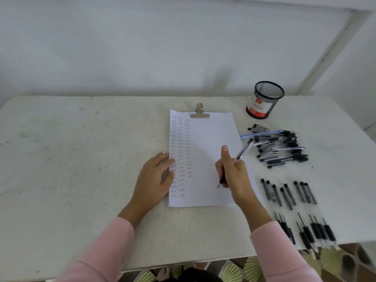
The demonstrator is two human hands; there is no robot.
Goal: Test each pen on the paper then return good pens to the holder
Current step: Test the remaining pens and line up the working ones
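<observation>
A white sheet of paper (209, 143) lies under a metal clip (200, 112), its left side filled with columns of small written marks. My right hand (234, 176) grips a black pen (243, 151), tip down on the paper's lower right part. My left hand (156, 174) lies flat on the paper's left edge, fingers spread. A black mesh pen holder (264, 100) stands at the back right and looks empty. A loose pile of pens (278, 147) lies right of the paper.
Pen barrels (289, 193) lie in a row at the right, with refill parts (313, 231) below them near the table's front right edge. A white wall rises behind the white table (71, 159). Patterned floor shows below the front edge.
</observation>
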